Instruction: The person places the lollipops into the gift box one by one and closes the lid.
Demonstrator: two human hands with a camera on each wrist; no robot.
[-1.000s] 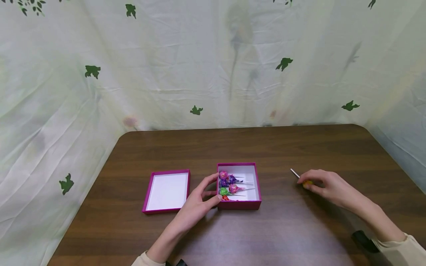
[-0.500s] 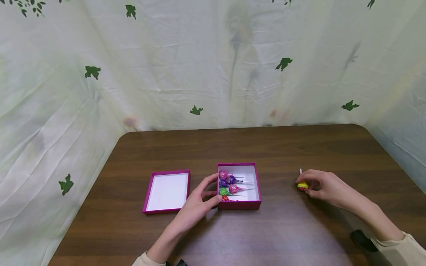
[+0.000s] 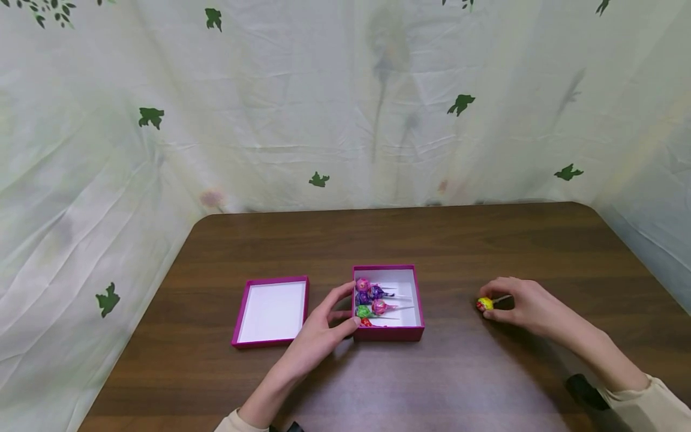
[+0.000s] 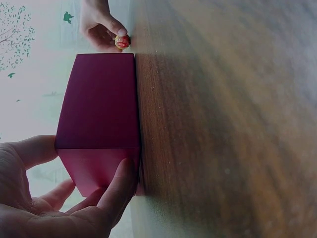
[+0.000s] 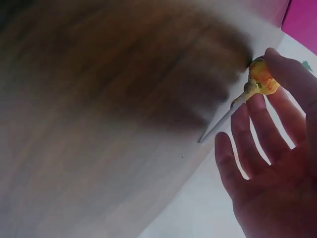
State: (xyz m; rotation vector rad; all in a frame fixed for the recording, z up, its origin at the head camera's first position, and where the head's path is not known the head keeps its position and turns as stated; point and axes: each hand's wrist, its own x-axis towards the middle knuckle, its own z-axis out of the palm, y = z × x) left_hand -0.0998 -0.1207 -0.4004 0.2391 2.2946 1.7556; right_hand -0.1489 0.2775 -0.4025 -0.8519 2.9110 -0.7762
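My right hand (image 3: 520, 306) pinches a lollipop (image 3: 486, 304) with a yellow and red wrapper, just over the table on the right. In the right wrist view the thumb presses on the lollipop's head (image 5: 263, 77) from one side, fingers behind it, and the white stick (image 5: 223, 119) points away from the head. My left hand (image 3: 324, 327) holds the left side of an open magenta box (image 3: 388, 333), fingers and thumb spread over its corners. Several wrapped lollipops (image 3: 379, 306), pink, purple, green and red, lie in the box, heads to the left. The left wrist view shows the box's outer walls (image 4: 99, 99).
The magenta lid (image 3: 270, 312) lies inside-up to the left of the box, close to my left forearm. All of it stands on a brown wooden table (image 3: 442, 372). Behind the far edge hangs a pale curtain (image 3: 345, 108) with green leaf prints.
The right hand has turned the lollipop: its stick pointed away to the back left and now points right toward the palm, with the head at the left. The left hand stays on the box.
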